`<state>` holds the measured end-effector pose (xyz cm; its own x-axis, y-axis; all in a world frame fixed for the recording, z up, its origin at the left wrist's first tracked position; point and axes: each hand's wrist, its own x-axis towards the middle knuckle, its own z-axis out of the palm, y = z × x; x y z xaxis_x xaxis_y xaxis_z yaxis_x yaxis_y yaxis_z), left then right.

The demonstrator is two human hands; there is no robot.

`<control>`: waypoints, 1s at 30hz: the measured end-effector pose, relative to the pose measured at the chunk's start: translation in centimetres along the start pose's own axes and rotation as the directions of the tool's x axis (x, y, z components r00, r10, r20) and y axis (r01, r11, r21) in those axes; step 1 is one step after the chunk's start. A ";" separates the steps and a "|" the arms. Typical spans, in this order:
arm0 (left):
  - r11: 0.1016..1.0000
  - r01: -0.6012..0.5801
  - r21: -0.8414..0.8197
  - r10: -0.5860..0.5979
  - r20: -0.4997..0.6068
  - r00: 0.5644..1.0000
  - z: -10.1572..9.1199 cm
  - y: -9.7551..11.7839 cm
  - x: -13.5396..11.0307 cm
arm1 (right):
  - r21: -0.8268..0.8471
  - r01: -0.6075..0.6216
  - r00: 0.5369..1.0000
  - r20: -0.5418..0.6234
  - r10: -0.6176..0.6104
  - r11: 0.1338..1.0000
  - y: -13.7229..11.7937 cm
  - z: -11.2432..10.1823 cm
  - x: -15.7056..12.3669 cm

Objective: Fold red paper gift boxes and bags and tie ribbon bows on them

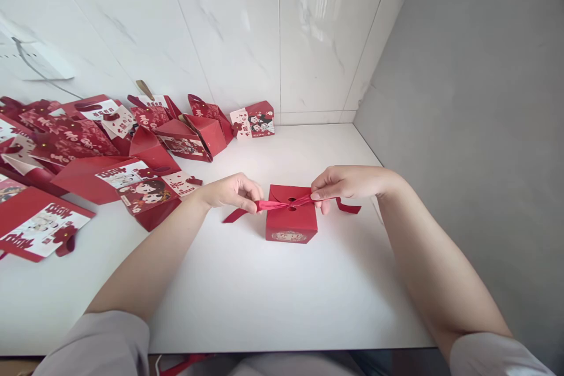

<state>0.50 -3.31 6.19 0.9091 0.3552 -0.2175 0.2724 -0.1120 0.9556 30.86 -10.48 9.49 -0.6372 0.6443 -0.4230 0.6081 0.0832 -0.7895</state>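
A small red gift box stands upright on the white table, with a pale printed emblem on its front face. Across its top runs a red ribbon, crossed or knotted over the round holes in the middle of the lid. My left hand pinches the ribbon just left of the box, and a loose tail hangs below the fingers. On the other side my right hand pinches the ribbon at the box's right edge, its tail sticking out to the right. Between both hands the ribbon looks taut.
Many red printed boxes and bags crowd the table's left side, some overlapping. One decorated red box stands against the tiled wall at the back. A grey surface borders the white table on the right.
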 end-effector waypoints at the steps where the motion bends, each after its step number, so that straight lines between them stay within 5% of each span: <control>1: 0.999 -0.036 0.003 0.036 -0.039 0.999 0.1 0.3 0.0 | 0.006 0.004 1.000 -0.002 -0.004 1.000 0.0 0.0 0.0; 5: 0.992 -0.118 -0.047 0.111 -0.126 0.986 1.2 0.9 0.2 | 0.029 0.021 1.000 -0.018 -0.020 0.999 0.0 0.2 0.4; 10: 0.989 -0.095 -0.118 0.091 -0.035 0.995 2.0 1.1 0.4 | -0.001 0.008 1.000 -0.029 -0.008 1.000 0.1 0.2 0.6; 15: 0.995 -0.068 0.070 0.065 0.051 0.997 1.9 2.2 -0.2 | 0.027 0.023 1.000 0.015 -0.023 0.999 -0.3 0.4 0.5; 22: 0.855 -0.290 0.429 0.299 0.048 0.953 4.1 4.8 -0.6 | 0.041 0.033 0.999 0.017 -0.034 0.999 -0.4 0.5 0.4; 30: 0.854 -0.373 0.363 0.316 0.209 0.925 6.3 5.2 0.0 | 0.021 0.057 0.996 0.060 -0.059 0.998 -0.8 0.6 0.6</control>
<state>3.94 -9.75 9.85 0.9933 0.0993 0.0591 0.0074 -0.5649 0.8252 29.70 -10.57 9.59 -0.6992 0.5912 -0.4021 0.5604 0.1040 -0.8217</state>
